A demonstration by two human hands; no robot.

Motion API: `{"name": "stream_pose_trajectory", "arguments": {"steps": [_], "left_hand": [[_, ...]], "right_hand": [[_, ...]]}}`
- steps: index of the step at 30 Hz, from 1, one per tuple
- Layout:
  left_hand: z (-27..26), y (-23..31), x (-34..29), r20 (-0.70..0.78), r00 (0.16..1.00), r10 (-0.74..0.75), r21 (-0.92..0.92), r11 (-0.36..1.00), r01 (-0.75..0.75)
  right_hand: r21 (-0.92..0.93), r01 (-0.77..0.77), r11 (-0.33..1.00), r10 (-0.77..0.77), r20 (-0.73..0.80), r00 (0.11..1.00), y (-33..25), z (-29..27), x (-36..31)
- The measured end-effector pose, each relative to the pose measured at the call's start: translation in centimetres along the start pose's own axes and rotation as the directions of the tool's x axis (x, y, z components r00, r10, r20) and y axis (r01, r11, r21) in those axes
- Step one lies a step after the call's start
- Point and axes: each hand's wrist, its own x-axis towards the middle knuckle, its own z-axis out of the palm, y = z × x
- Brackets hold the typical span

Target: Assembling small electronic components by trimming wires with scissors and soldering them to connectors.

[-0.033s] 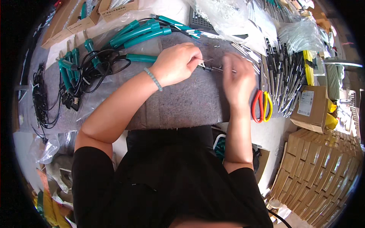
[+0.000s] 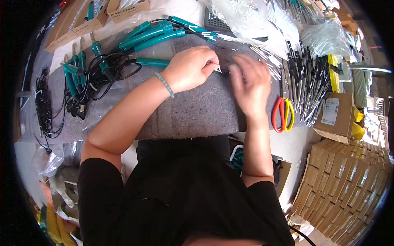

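Note:
My left hand (image 2: 191, 69), with a beaded bracelet at the wrist, is pinched over the mat; a thin wire (image 2: 222, 66) and a small white piece (image 2: 218, 70) stick out from its fingertips. Beside that hand a green handle (image 2: 152, 62) lies partly hidden under it, its cord leading left. My right hand (image 2: 252, 80) is just right of the wire. Its fingers are smeared by motion, so what they hold does not show. To its right lie scissors with one red and one yellow handle (image 2: 283, 115).
Several green handles (image 2: 150, 37) with black cords (image 2: 111, 78) lie at the left and back. Many metal rods with black collars (image 2: 308, 82) are piled at right. Thin white tubes (image 2: 269, 61) lie behind my right hand. A cardboard box (image 2: 334, 115) stands at the right edge.
My right hand has moved slightly left toward my left hand, covering the thin metal rod with a black collar that showed between them. My left hand has stayed put.

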Motion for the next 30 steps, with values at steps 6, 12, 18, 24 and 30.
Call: {"name": "stream_pose_trajectory", "arguments": {"steps": [6,12,18,24,30], "left_hand": [[-0.6,-0.1,0.5,0.071,0.997,0.003,-0.05,0.999,0.0],[-1.7,0.3,0.3,0.141,0.978,-0.156,-0.022,0.987,0.16],[-0.8,0.6,-0.1,0.063,0.998,0.029,0.084,0.996,-0.034],[-0.6,-0.2,0.1,0.125,0.985,-0.122,-0.151,0.979,0.14],[-0.9,-0.3,0.4,0.118,0.993,-0.029,-0.046,0.998,0.034]], "right_hand": [[0.042,0.082,0.996,-0.085,0.083,0.993,-0.1,1.9,-1.1],[0.026,0.069,0.997,-0.071,0.097,0.993,-0.1,2.0,-1.2],[0.063,0.069,0.996,-0.076,0.115,0.991,0.1,1.9,-1.1],[0.097,-0.015,0.995,0.004,0.115,0.993,0.3,2.1,-1.3],[0.159,-0.057,0.986,0.034,0.143,0.989,0.5,2.0,-1.4]]}}
